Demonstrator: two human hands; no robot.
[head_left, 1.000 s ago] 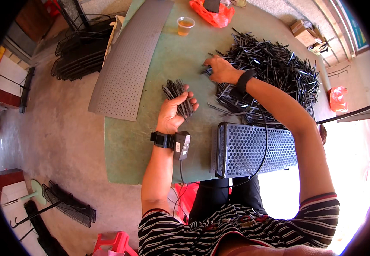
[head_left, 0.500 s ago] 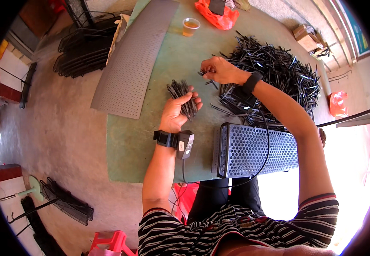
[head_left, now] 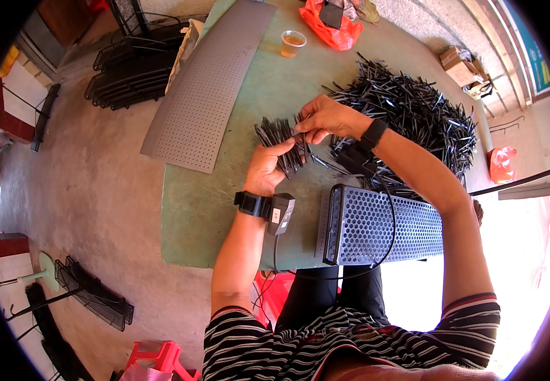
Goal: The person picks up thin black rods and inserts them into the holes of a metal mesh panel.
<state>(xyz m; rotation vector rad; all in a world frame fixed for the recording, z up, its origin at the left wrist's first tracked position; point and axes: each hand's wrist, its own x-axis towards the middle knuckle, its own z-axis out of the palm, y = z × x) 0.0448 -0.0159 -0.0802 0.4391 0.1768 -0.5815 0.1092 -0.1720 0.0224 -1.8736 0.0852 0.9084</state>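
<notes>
My left hand (head_left: pixel 267 166) is closed round a bundle of thin black strips (head_left: pixel 276 135) that fan out above the thumb. Right beside it, my right hand (head_left: pixel 329 119) pinches a few black strips against the bundle's right side, the fingers of both hands nearly meeting. To the right spreads a large loose heap of similar black strips (head_left: pixel 424 120), its near-left edge running under my right wrist. Both wrists wear black straps with small boxes, and a cable hangs from each.
A perforated metal box (head_left: pixel 383 222) stands at the green table's (head_left: pixel 192 222) near edge. On the left lies a long perforated grey sheet (head_left: pixel 208 89). A cup of amber liquid (head_left: pixel 292 43) and a red plastic bag (head_left: pixel 335 28) sit at the far side. A red stool (head_left: pixel 160 359) stands lower left.
My right hand has moved left from the heap's edge to the bundle, bringing strips against it. The left hand has shifted slightly right and still grips the bundle.
</notes>
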